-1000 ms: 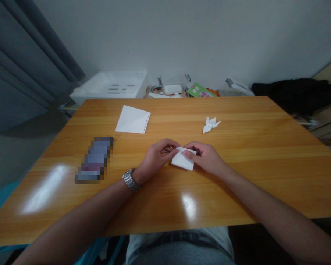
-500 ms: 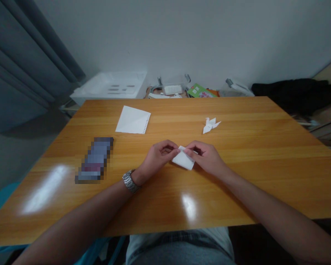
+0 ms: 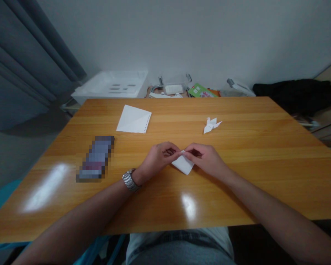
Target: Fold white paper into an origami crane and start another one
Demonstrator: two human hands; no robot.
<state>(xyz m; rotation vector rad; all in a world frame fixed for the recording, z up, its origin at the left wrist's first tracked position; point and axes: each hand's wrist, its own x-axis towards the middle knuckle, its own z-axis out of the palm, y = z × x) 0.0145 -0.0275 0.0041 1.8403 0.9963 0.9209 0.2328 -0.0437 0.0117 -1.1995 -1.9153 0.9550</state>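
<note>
A small folded piece of white paper [image 3: 183,165] lies between my hands, one corner pointing toward me. My left hand [image 3: 163,157], with a metal watch on its wrist, pinches the paper near its far corner between thumb and forefinger. On the other side my right hand [image 3: 203,157] pinches the same far corner, its thumb nearly meeting the left thumb. The fingers hide the paper's upper edges. Beyond my right hand stands a folded white paper crane [image 3: 212,125]. Farther left lies a flat white sheet [image 3: 134,119] with a perforated right edge.
A phone [image 3: 96,158], blurred out, rests on the left of the wooden table [image 3: 237,198]. Behind the far edge are a white plastic tray [image 3: 118,84], a green booklet [image 3: 200,90] and dark cloth [image 3: 289,94]. A grey curtain [image 3: 24,55] hangs at the left.
Both hands have drawn closer together at the paper's far corner. The paper has turned slightly, its near corner shifting left and toward me. The crane, sheet and phone stay put.
</note>
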